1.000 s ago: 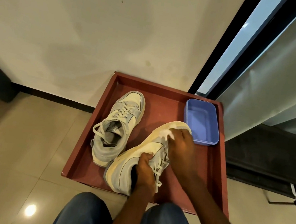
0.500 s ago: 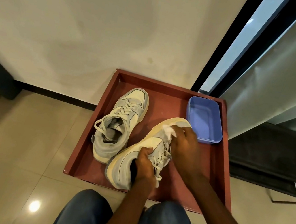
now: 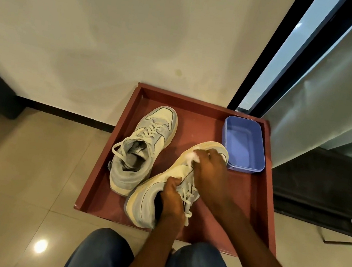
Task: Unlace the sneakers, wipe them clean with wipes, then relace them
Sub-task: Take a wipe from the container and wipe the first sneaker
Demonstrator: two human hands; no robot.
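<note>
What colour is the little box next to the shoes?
The box is blue-purple, seen clearly in the head view.

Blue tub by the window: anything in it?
Looks empty: the blue tub sits open-topped on the red tray, only bare floor showing inside.

Near sneaker tilted, laced; far sneaker upright; wipe crumpled

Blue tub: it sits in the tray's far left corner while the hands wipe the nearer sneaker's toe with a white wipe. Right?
Not quite. The head view shows the blue tub in the far right corner of the tray, not the left. The rest holds: the right hand presses a white wipe on the toe of the nearer sneaker, and the left hand grips that sneaker.
</note>
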